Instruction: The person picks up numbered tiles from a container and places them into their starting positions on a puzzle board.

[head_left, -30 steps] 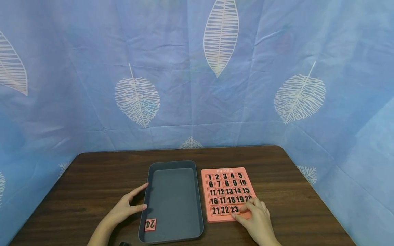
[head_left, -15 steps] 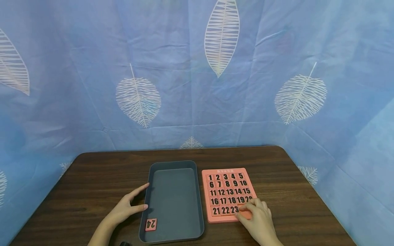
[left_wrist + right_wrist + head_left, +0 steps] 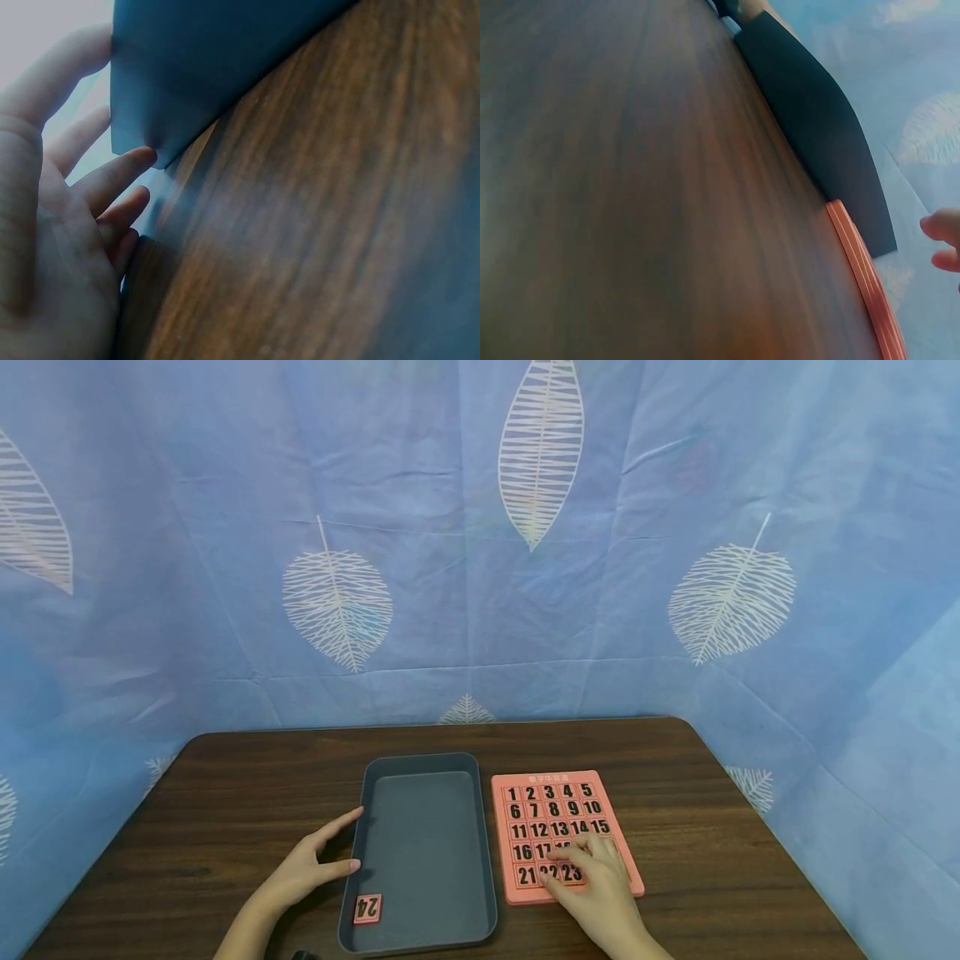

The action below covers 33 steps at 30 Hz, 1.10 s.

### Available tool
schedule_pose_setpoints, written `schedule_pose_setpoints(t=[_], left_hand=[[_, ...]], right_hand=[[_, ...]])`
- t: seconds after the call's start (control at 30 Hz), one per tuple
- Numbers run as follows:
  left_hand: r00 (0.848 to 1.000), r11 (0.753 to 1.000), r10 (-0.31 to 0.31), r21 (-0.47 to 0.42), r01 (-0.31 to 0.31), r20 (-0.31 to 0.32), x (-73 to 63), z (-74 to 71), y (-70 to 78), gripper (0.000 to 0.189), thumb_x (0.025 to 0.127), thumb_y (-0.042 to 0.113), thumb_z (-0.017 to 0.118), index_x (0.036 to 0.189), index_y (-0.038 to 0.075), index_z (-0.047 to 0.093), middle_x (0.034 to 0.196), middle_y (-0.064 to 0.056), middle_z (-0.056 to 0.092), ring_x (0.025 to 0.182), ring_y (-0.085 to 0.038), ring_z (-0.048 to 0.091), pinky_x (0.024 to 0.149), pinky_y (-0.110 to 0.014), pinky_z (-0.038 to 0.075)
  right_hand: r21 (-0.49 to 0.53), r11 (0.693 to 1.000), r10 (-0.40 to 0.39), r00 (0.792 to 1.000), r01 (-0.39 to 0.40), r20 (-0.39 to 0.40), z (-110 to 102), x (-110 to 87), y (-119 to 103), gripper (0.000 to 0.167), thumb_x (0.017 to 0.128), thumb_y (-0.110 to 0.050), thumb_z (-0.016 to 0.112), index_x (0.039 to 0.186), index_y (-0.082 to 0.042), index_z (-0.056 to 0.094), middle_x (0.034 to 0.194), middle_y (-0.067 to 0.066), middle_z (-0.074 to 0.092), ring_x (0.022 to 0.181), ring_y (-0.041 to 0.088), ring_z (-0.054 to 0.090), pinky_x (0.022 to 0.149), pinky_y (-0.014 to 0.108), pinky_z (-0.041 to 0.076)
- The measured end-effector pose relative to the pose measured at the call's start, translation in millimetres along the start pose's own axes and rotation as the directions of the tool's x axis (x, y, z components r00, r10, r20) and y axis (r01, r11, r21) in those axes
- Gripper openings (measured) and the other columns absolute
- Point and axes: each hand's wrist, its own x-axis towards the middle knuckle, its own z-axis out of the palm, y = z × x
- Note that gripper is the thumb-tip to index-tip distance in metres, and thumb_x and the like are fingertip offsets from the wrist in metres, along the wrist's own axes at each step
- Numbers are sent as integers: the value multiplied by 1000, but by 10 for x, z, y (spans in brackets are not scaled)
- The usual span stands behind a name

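Note:
A pink number board [image 3: 498, 827] lies on the table at right in the head view, with rows of black-numbered tiles. My right hand [image 3: 600, 885] is over its lower part, index finger and thumb apart near tile 22, with nothing visible between them. That hand hides several tiles and the board's lower right corner. To the left is a dark grey tray [image 3: 431, 939]. One loose tile marked 24 [image 3: 367, 908] lies in the tray's near left corner. My left hand [image 3: 300, 868] touches the tray's left side with extended fingertips; its fingers [image 3: 116, 176] show against the wall.
Both tray and board stand on a dark wooden table [image 3: 262, 777]. A narrow gap separates them. A blue cloth [image 3: 420, 610] with white leaf prints hangs behind the table. A small black object [image 3: 303, 955] shows at the bottom edge of the head view.
My right hand has moved left across the board, from beside tile 23 to around tile 22. The left hand, the tray and tile 24 have stayed put.

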Motion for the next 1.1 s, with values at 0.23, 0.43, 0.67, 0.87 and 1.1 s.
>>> schedule_pose_setpoints(t=[0.23,0.43,0.67,0.87,1.1], left_hand=[[1000,1000,20,-1,-20,5,2,7,-6,68,90,17,68,150,14,35,153,-17,26,138,-49,15,97,-75,14],[1000,1000,26,6,-26,-4,6,9,0,67,90,18,68,149,14,36,153,-17,27,138,-49,16,98,-75,15],[999,999,36,6,-36,-5,3,11,-16,67,90,17,68,149,15,37,153,-17,28,138,-48,17,98,-75,15],[999,999,39,-1,-39,2,-2,12,-14,67,90,16,68,149,14,36,153,-17,27,138,-48,16,98,-75,15],[999,999,35,-1,-35,-2,-2,19,-2,67,90,16,68,149,12,36,153,-18,27,137,-49,16,97,-75,16]], right_hand=[[82,991,-107,993,103,42,183,36,-188,30,66,-26,88,93,-21,76,96,-19,42,86,4,35,73,33,34],[130,969,-224,969,210,107,319,134,-382,34,69,-27,86,100,-22,75,98,-19,43,85,3,35,72,31,33],[169,939,-333,913,299,237,443,280,-554,34,76,-33,81,108,-23,73,101,-16,44,87,5,35,75,28,35],[186,918,-394,850,349,350,522,417,-651,36,80,-35,78,113,-25,72,97,-16,40,84,6,32,72,25,31],[210,864,-495,699,457,516,638,624,-751,37,86,-37,71,122,-30,67,104,-15,46,85,3,33,73,19,32]])
